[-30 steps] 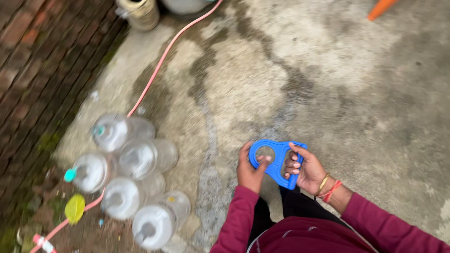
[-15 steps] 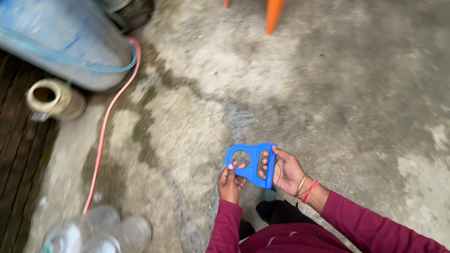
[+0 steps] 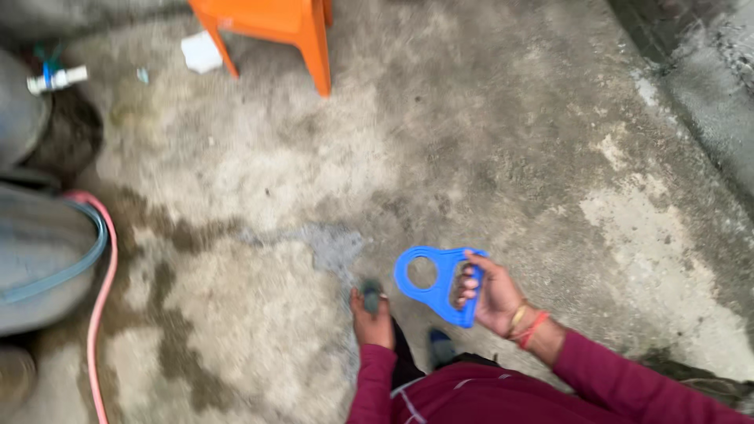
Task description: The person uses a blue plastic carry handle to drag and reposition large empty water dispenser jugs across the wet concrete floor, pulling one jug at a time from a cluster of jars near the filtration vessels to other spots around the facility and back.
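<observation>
Right grip [image 3: 493, 297]: fingers through blue bottle handle [image 3: 434, 283] | left hand [image 3: 371, 318]: small dark cap [image 3: 371, 297]

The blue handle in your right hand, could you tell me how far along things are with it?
Done: nothing visibly finished. In hand: the right hand grips the blue handle; the left hand holds a small dark cap. Left: the handle is attached to nothing, and no bottle is in view.

The floor [image 3: 487, 157] is lit by soft, even daylight. No hard shadows or glare are seen. The whole picture is smeared by motion blur, and the left edge is darker.
</observation>
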